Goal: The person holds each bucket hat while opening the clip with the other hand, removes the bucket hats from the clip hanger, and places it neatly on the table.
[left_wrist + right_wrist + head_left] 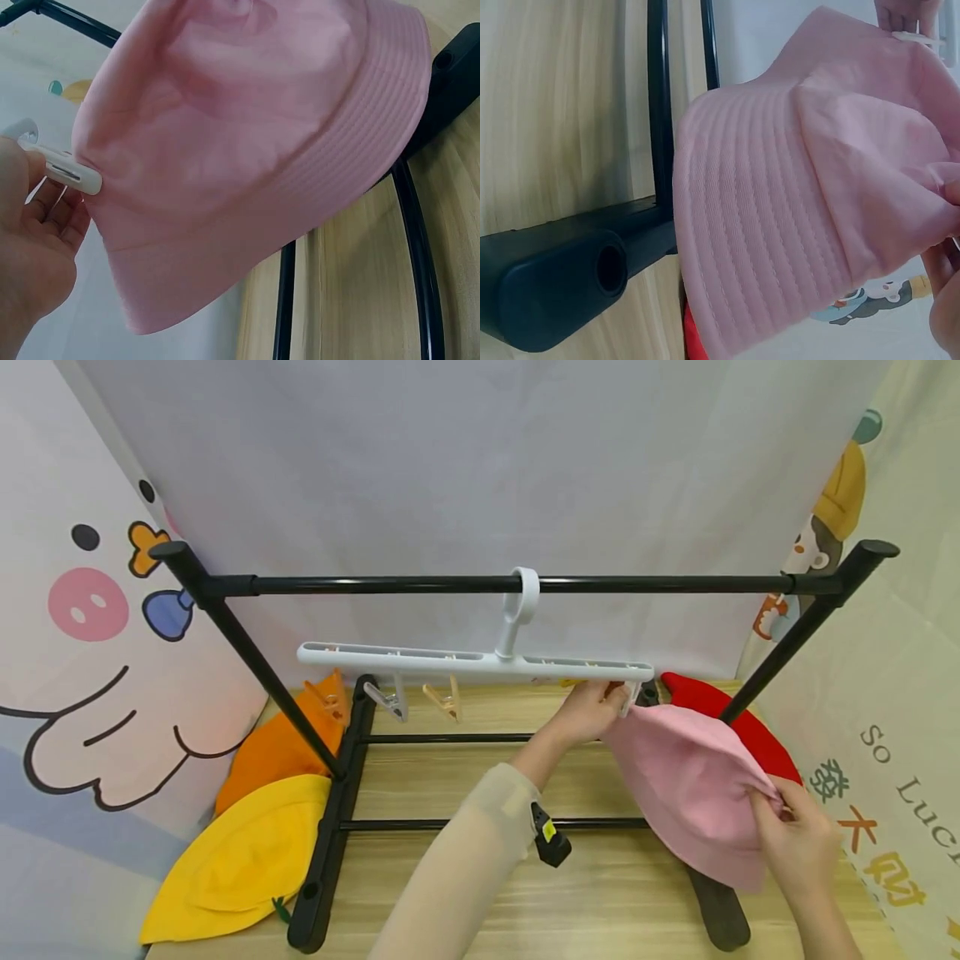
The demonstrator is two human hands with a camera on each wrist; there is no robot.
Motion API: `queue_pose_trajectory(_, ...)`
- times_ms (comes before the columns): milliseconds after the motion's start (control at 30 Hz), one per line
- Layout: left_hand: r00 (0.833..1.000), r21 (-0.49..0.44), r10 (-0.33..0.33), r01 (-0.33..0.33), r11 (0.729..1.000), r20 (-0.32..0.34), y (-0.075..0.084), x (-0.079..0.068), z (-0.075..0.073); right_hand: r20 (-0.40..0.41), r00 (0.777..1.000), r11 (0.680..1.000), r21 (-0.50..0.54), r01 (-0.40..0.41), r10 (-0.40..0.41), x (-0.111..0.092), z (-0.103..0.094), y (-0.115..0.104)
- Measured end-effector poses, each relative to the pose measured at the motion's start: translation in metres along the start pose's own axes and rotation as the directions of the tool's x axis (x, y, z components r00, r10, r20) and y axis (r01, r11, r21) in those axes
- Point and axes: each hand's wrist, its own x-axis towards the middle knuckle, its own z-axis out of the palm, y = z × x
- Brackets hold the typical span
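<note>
A pink bucket hat hangs tilted beneath the right end of a white clip hanger, with its stitched brim facing down. My left hand pinches a white clip under that end, right at the hat's edge. In the left wrist view, the left hand is beside the hanger's end and the hat. My right hand grips the crown's fabric, gathering it into folds. The right wrist view shows the brim's stitching on the hat and part of the right hand.
The hanger hooks over a black rack's top bar. Orange, white and beige clips dangle on its left half. An orange hat and yellow hat lie left; a red hat lies behind the pink one.
</note>
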Motion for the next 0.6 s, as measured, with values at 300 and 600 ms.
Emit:
queue_pose_trajectory(300,1.0,-0.012,0.012,-0.012,1.0,-0.009,0.0,-0.001,0.0,-0.062,0.997,0.997,-0.062,-0.048,0.044,0.011,-0.006,0.001)
queue_pose_trajectory(600,0.999,-0.039,0.025,-0.026,0.999,-0.025,0.002,-0.003,0.003,-0.08,0.994,0.996,-0.042,-0.073,0.069,0.018,-0.018,0.003)
